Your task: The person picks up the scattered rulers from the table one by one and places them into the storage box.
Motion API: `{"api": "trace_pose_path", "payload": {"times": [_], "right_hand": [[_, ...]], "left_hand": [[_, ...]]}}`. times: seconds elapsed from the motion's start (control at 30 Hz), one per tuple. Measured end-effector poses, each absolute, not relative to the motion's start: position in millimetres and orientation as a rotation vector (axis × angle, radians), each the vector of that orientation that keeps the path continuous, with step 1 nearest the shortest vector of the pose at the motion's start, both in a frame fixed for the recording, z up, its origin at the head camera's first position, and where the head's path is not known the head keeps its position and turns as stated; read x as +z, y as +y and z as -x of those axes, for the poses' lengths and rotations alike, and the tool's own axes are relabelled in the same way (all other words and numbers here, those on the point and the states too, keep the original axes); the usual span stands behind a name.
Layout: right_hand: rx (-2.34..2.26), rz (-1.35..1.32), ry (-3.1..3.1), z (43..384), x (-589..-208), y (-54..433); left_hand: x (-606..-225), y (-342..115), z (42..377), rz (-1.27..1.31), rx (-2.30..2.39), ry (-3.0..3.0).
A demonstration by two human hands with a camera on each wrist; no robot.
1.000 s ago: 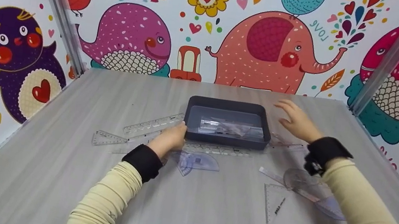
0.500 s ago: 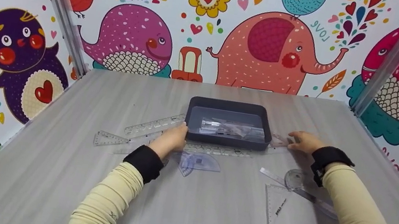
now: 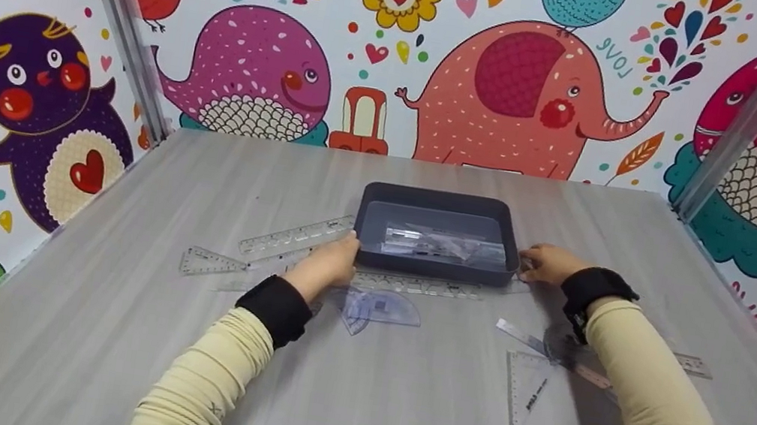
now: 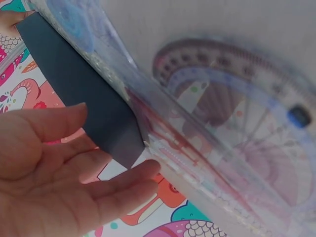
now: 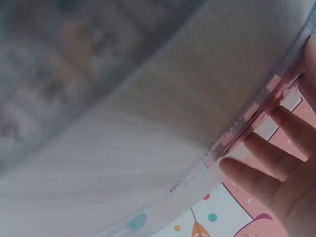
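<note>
A dark grey open box point(image 3: 434, 265) stands at the middle back of the table, with a bundle of clear plastic rulers point(image 3: 445, 246) inside. My left hand point(image 3: 331, 260) touches its near left corner. In the left wrist view the thumb point(image 4: 76, 116) overlaps the box's front wall and the fingers lie extended, only loosely bent. My right hand point(image 3: 553, 263) is at the box's right side, fingertips close to the wall. Fairly straight fingers point(image 5: 261, 173) lie along a pinkish clear strip point(image 5: 256, 113) in the right wrist view. The hand hides part of the pieces there.
Clear rulers point(image 3: 295, 233) and a small set square point(image 3: 211, 263) lie left of the box, another ruler point(image 3: 416, 285) along its front. Bluish protractors point(image 3: 393, 310) are nearer. At right lie a set square point(image 3: 522, 387) and a pale strip point(image 3: 519, 334). A printed wall point(image 3: 503, 95) stands behind.
My right hand has come down to the table and then moved left, to the box's right side. My left hand has stayed at the near left corner.
</note>
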State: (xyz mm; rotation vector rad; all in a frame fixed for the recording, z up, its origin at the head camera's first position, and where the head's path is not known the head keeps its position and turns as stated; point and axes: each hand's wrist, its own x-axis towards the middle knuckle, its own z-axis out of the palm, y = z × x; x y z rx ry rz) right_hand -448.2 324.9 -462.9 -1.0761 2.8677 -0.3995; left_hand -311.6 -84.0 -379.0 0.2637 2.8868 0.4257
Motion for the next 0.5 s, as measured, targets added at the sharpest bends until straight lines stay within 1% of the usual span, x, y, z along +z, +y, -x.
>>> {"api": "trace_pose_path", "payload": {"times": [0.1, 0.13, 0.23, 0.37, 0.47, 0.5], "right_hand": [[-0.353, 1.036, 2.9, 406, -422, 294], [-0.324, 1.02, 2.913, 396, -413, 287], [-0.251, 0.914, 2.982, 465, -478, 319], [-0.308, 0.752, 3.052, 561, -569, 372], [-0.424, 0.661, 3.04, 547, -553, 367], [-0.474, 0.685, 3.072, 546, -553, 368]], "left_hand": [[-378, -85, 312, -0.263, 0.424, 2.881], [-378, -85, 312, -0.263, 0.428, 2.881], [-378, -84, 312, -0.262, 0.421, 2.882], [-378, -83, 312, -0.271, 0.436, 2.883], [-378, -83, 311, -0.286, 0.459, 2.88], [-378, -83, 312, -0.285, 0.464, 2.878]]}}
